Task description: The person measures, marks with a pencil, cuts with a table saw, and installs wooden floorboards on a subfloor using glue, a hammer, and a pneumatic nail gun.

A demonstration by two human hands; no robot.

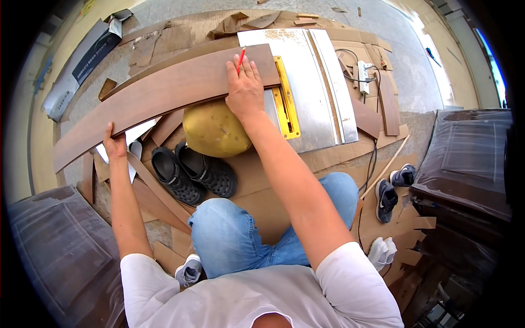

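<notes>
A long brown wooden floor plank [180,82] slants across in front of me, its right end on the silver saw table [322,109] beside the yellow slotted insert [286,104]. My left hand [114,143] is closed on the plank's near edge, thumb on top and fingers hidden beneath. My right hand [245,90] lies on the plank close to its right end. A red pencil [241,60] stands up between its fingers. Below the plank, near my right wrist, is a rounded, scuffed yellow object [216,130]; its kind I cannot tell.
Dark clogs [188,172] sit on the cardboard before my knees. Right of the saw table lie a white power strip [363,76], cables and plank offcuts [388,104]. Sneakers [386,199] stand at right. Film-wrapped dark panels [462,161] flank me. A long carton [87,60] lies far left.
</notes>
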